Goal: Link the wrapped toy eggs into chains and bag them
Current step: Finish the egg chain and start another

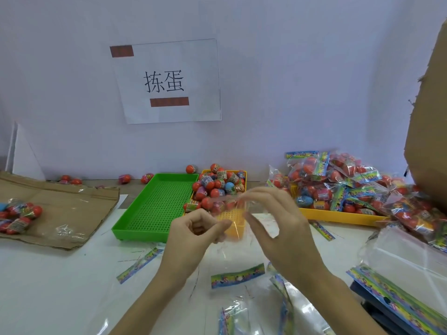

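Two bare hands are raised over a white desk, working a clear plastic bag between them. The left hand has its fingers curled, pinching the bag's top edge between thumb and forefinger. The right hand pinches the same edge just beside it with thumb and fingertips, its other fingers loosely bent. The bag hangs down from the fingers toward the desk, its printed colourful header strip at the lower end.

Behind the hands, a yellow tray holds a heap of loose wrapped toy eggs, mostly red. To its left, touching it, sits a green perforated tray. On the right, a pile of filled bags of eggs rests on another yellow tray. A flattened cardboard sheet lies at the left, carrying a few more eggs.
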A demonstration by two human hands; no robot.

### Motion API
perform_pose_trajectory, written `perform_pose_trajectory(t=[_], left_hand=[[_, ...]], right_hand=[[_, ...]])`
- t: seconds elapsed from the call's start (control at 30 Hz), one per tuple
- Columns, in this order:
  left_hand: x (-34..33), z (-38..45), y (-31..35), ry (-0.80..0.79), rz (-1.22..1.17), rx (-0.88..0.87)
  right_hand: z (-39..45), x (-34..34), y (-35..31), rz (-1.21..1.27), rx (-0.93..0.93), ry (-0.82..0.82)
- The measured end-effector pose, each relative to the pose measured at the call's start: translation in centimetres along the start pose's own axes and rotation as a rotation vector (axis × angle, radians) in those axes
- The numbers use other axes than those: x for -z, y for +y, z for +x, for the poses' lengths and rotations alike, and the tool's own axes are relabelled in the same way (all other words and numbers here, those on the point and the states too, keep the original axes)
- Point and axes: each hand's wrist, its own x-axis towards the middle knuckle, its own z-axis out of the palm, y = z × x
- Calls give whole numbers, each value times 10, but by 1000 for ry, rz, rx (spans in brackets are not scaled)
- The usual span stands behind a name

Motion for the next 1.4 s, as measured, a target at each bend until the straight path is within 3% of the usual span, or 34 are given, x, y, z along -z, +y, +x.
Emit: perform_pose_trajectory(t=[0.13,0.33,0.5,0.63,0.73,0.97,1.17,1.4], left_hand=[[1,-2,7,-70,29,-57],[2,-3,6,-56,167,-139],[2,-3,-1,16,597,-616],[-2,-2,-2,1,861,-876],[-2,-7,-1,-91,890,-718],[4,-3,8,-134,373,-187],[3,0,11,-89,264,-140],[12,4,9,-159,106,63]], right_hand=[[-3,-4,-4,58,-6,-165],[-3,-3,-10,190,-174,-67],[1,-1,-22,606,-522,-86],[-1,-3,-19,611,-647,-95],[-1,0,-12,506,-623,-85],[5,11,-6,378,-414,-213],[1,6,-5,287,-364,-133],[1,7,-1,189,-273,-95]])
